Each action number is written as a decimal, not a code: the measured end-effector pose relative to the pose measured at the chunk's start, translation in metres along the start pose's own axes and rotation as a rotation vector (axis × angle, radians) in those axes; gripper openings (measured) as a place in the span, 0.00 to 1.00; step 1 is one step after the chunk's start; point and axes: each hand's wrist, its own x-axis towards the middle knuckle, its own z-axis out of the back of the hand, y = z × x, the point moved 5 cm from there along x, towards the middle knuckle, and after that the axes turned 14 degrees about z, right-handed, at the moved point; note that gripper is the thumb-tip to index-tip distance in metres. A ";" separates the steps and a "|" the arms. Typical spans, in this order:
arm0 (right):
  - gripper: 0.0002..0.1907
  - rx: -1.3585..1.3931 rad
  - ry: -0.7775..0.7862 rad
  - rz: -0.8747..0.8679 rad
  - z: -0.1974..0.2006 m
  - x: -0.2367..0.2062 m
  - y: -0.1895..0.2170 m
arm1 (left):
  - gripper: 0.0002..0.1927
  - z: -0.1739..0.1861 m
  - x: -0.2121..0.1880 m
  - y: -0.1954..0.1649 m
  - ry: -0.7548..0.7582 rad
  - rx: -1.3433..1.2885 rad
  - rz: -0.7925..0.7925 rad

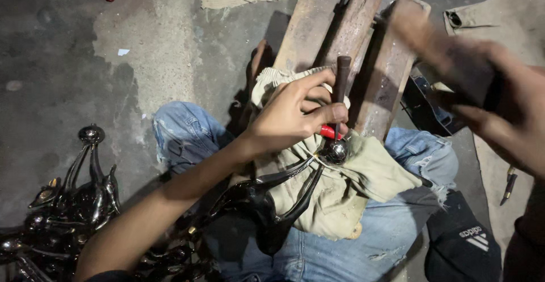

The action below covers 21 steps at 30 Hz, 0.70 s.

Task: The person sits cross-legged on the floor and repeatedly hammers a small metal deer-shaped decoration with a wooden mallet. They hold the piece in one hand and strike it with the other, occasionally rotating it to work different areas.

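Fingers (326,114) of the left hand (286,120) pinch a punch (341,86) upright on a metal ball (336,151), cloth (363,174) beneath. Right hand (499,111) grips a blurred hammer (420,29) above, wooden plank (318,26) just behind the fingers.

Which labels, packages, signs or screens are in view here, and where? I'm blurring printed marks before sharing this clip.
Logo on a black fabric item, lower right beside the denim knee: small white lettering above three slanted white stripes.
No packages, signs or screens show.
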 end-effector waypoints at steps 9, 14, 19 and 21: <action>0.37 -0.008 -0.168 0.063 0.010 0.017 -0.016 | 0.21 0.000 0.004 0.002 -0.027 -0.009 0.073; 0.42 -0.392 0.238 0.059 0.006 0.030 -0.036 | 0.15 -0.002 -0.001 -0.007 -0.005 -0.016 0.061; 0.35 -0.253 0.259 0.053 0.008 0.032 -0.055 | 0.15 -0.006 0.006 -0.013 0.059 0.017 0.103; 0.36 -0.255 0.269 0.127 0.006 0.031 -0.051 | 0.18 -0.006 0.009 -0.013 0.063 0.050 0.105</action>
